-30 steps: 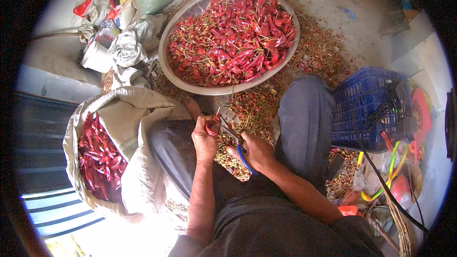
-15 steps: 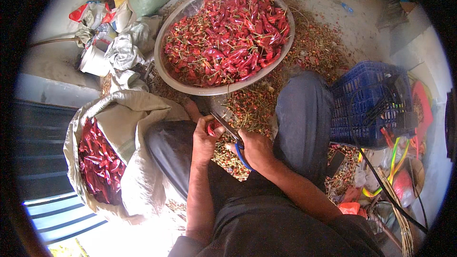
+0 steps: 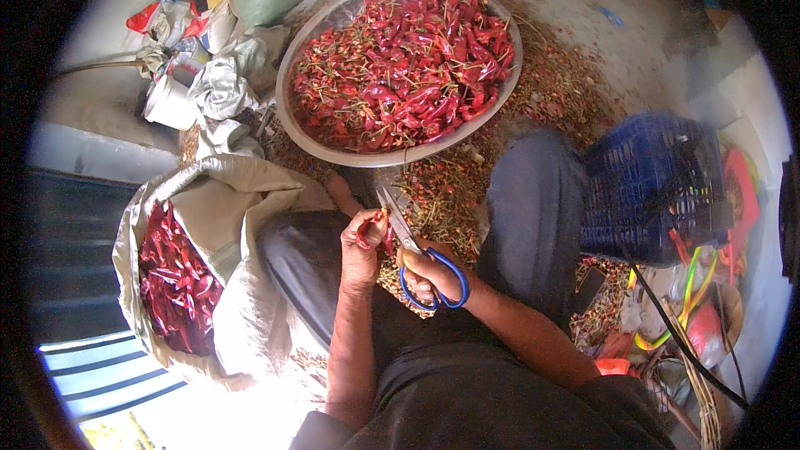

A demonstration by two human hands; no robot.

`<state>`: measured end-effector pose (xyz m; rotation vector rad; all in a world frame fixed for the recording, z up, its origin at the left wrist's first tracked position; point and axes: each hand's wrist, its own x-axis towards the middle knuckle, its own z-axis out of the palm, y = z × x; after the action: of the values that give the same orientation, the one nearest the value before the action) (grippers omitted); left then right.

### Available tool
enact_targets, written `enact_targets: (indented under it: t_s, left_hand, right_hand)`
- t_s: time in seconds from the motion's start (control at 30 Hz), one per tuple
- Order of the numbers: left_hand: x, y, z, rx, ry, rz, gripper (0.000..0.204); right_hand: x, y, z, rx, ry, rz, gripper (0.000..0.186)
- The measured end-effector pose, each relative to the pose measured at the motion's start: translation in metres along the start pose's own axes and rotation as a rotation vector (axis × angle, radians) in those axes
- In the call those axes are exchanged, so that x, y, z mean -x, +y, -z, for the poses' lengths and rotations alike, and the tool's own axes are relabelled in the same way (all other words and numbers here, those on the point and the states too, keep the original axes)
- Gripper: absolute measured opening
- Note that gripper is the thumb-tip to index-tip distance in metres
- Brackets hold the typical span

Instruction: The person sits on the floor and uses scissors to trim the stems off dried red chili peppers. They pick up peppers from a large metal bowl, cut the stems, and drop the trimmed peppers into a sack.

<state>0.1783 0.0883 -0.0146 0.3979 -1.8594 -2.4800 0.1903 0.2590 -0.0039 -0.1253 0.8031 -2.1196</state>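
Between my knees, my left hand (image 3: 359, 257) pinches a red dried chilli (image 3: 363, 236) near its top end. My right hand (image 3: 435, 272) has its fingers in the blue handles of a pair of scissors (image 3: 401, 227). The scissors' blades are parted and point up and away, close beside the chilli in my left hand. Past my hands stands a wide metal basin (image 3: 312, 142) heaped with red chillies (image 3: 417, 75), many with stems on. At my left leg an open white woven sack (image 3: 250, 300) holds more red chillies (image 3: 179, 283).
Cut stems and bits (image 3: 442, 200) litter the floor around the basin. A blue plastic crate (image 3: 650, 183) is beside my right knee, with bags, cords and sticks below it. At the back left are a white bucket (image 3: 168, 104) and crumpled bags (image 3: 223, 87).
The scissors have turned so that both blue handle loops show and the blades have spread apart. My left hand still holds a chilli, its fingers slightly shifted.
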Motion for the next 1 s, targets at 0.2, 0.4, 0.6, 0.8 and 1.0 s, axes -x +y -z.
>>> enact_targets:
  t_s: [0.2,0.4,0.6,0.8,1.0]
  left_hand:
    - [0.017,-0.008,-0.002,-0.204,0.031,0.043,0.010]
    - [0.040,0.066,0.008,-0.315,0.159,-0.112,0.014]
    - [0.074,0.193,0.093,-1.189,0.694,-0.626,0.018]
    - [0.098,0.241,0.153,-1.844,1.307,-0.391,0.052]
    - [0.035,0.177,0.071,-1.639,0.707,-0.717,0.036]
  right_hand:
    - [-0.010,-0.009,0.010,-0.271,-0.258,0.197,0.033]
    - [-0.010,0.007,0.011,-0.024,0.151,0.078,0.030]
    - [-0.024,0.030,0.024,0.037,0.103,0.052,0.024]
    - [-0.025,0.043,0.025,-0.046,0.168,-0.065,0.023]
    - [-0.022,0.030,0.017,-0.015,0.204,-0.120,0.031]
